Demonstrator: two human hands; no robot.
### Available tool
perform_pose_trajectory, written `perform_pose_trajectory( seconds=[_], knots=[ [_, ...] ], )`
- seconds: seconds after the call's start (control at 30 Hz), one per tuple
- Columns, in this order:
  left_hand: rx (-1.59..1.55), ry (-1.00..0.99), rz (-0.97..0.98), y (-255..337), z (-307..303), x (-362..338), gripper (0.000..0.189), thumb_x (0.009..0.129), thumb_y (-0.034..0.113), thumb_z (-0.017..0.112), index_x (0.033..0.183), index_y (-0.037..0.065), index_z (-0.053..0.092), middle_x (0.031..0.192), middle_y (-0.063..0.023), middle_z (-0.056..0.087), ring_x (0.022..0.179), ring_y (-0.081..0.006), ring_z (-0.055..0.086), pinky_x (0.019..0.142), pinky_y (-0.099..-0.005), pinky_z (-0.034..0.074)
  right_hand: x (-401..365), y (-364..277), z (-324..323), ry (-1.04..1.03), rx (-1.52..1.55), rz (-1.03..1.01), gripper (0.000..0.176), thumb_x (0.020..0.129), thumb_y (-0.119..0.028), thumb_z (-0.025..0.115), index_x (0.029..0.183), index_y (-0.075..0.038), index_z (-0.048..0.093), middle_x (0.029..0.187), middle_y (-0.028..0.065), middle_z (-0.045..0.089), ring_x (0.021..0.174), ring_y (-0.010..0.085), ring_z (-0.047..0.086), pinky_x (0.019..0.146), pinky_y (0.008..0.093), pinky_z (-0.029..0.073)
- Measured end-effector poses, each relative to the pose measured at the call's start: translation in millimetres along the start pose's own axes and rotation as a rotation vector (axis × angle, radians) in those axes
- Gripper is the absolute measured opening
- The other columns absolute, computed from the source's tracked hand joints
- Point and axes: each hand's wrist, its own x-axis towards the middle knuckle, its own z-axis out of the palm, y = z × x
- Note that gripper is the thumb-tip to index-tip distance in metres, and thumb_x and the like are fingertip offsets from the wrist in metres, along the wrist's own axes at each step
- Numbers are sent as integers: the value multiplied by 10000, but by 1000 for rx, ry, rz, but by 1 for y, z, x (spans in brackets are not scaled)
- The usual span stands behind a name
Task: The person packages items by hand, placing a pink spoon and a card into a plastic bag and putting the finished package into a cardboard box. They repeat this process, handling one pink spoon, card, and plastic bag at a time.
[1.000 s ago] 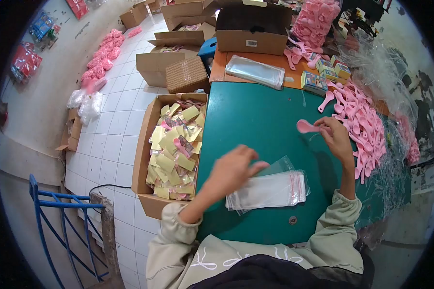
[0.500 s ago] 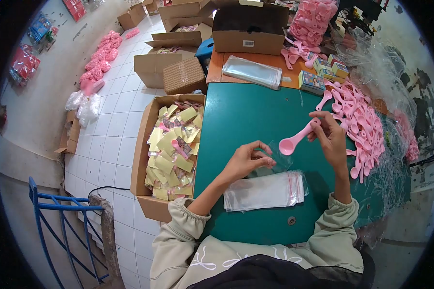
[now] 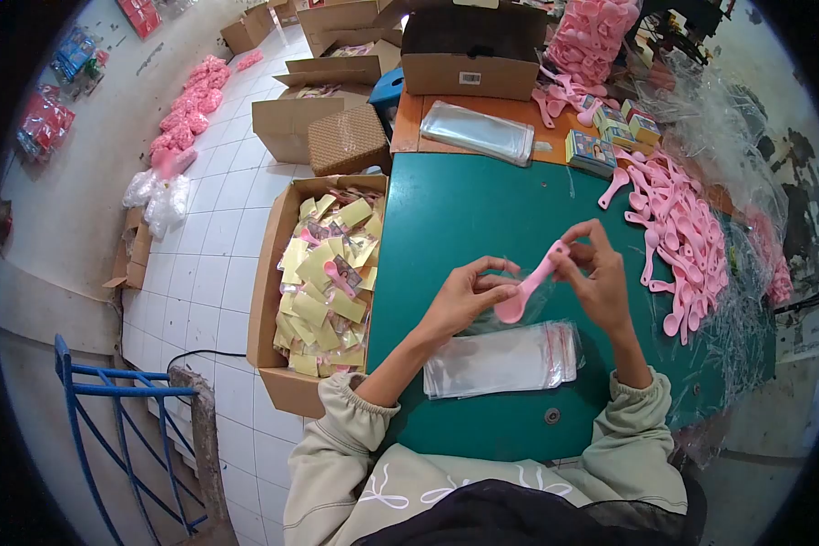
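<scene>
My right hand (image 3: 597, 271) pinches the handle end of a pink measuring spoon (image 3: 535, 280), its bowl tilted down to the left. My left hand (image 3: 469, 296) is closed on a clear plastic bag (image 3: 542, 297), which shows only faintly around the spoon. The spoon's bowl is right at the left fingertips and overlaps the bag. Just below both hands, a stack of clear plastic bags (image 3: 491, 362) lies on the green table (image 3: 464, 209). To the right of my right hand spreads a heap of pink spoons (image 3: 682, 227).
On my left stands a cardboard box (image 3: 262, 337) full of packed spoons with yellow cards. Small card packs (image 3: 591, 153) and another stack of clear bags (image 3: 478, 133) lie at the table's back. Crumpled plastic wrap (image 3: 728, 146) covers the right side. Behind stands an open carton (image 3: 469, 77).
My right hand has brought the spoon down and left, from above the bag to my left fingertips. My left hand has stayed nearly in place with the bag.
</scene>
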Motion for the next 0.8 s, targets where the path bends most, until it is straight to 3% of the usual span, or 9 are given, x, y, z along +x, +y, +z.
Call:
perform_pose_trajectory(
  seconds=[0.1, 0.23, 0.33, 0.43, 0.53, 0.6, 0.67, 0.7, 0.8],
  knots=[
    [28, 6, 84, 5, 3, -1, 358, 930, 236, 534, 1187, -12, 521, 914, -81, 663, 839, -91, 593, 752, -234, 471, -2, 1, 7, -21, -6, -10, 193, 860, -86, 612, 945, -13, 454, 728, 99, 651, 631, 107, 624, 568, 229, 489],
    [-11, -179, -64, 1, -13, -3, 353, 963, 287, 464, 1078, -16, 604, 925, -78, 666, 824, -86, 594, 755, -233, 474, -4, 0, 8, 120, 52, -60, 192, 850, -95, 627, 937, -14, 476, 738, 107, 656, 622, 124, 627, 573, 222, 482],
    [-87, -206, -36, 24, -9, -12, 393, 973, 301, 436, 1067, -38, 610, 926, -84, 666, 815, -94, 601, 741, -236, 488, -4, -4, 1, 49, -105, -125, 247, 880, -237, 609, 919, -5, 534, 886, 133, 660, 747, 173, 643, 686, 285, 505],
    [-88, -182, -5, 31, -11, -10, 409, 971, 307, 434, 1083, -49, 599, 933, -100, 666, 813, -117, 618, 737, -241, 502, 10, -6, 2, -268, -72, -447, 463, 904, -463, 493, 933, -18, 618, 1067, 148, 618, 915, 225, 619, 818, 365, 482],
    [-52, -122, 57, 36, -14, -10, 415, 971, 312, 428, 1088, -50, 595, 948, -125, 665, 837, -144, 634, 748, -245, 511, 35, -4, -4, -546, 54, -457, 629, 886, -603, 370, 983, -53, 661, 1179, 132, 569, 1015, 238, 578, 891, 402, 443],
    [-152, -99, 56, 42, -13, -15, 384, 978, 277, 423, 1101, -45, 592, 953, -126, 666, 864, -149, 634, 772, -236, 508, 81, 20, -37, -577, 249, -310, 615, 888, -599, 378, 1005, -69, 667, 1152, 116, 588, 995, 235, 587, 847, 390, 468],
    [-129, -77, 81, 43, -17, -17, 377, 980, 267, 417, 1108, -44, 588, 958, -132, 665, 874, -153, 634, 773, -235, 507, 142, 91, -89, -116, -172, -39, 419, 936, -380, 446, 928, -19, 658, 997, 116, 639, 846, 168, 602, 743, 297, 488],
    [-116, -66, 97, 45, -20, -18, 374, 981, 262, 415, 1112, -44, 586, 960, -136, 664, 879, -155, 635, 773, -235, 506, 166, 110, -112, 23, -689, 64, 411, 912, -360, 491, 924, 23, 639, 843, 147, 652, 766, 212, 622, 696, 306, 484],
    [-133, -49, 97, 46, -23, -23, 366, 981, 258, 416, 1113, -35, 589, 962, -137, 664, 880, -160, 637, 772, -241, 508, 188, 186, -146, 251, -978, 205, 391, 861, -342, 554, 903, 39, 628, 780, 185, 641, 730, 310, 622, 695, 383, 477]
  ],
)
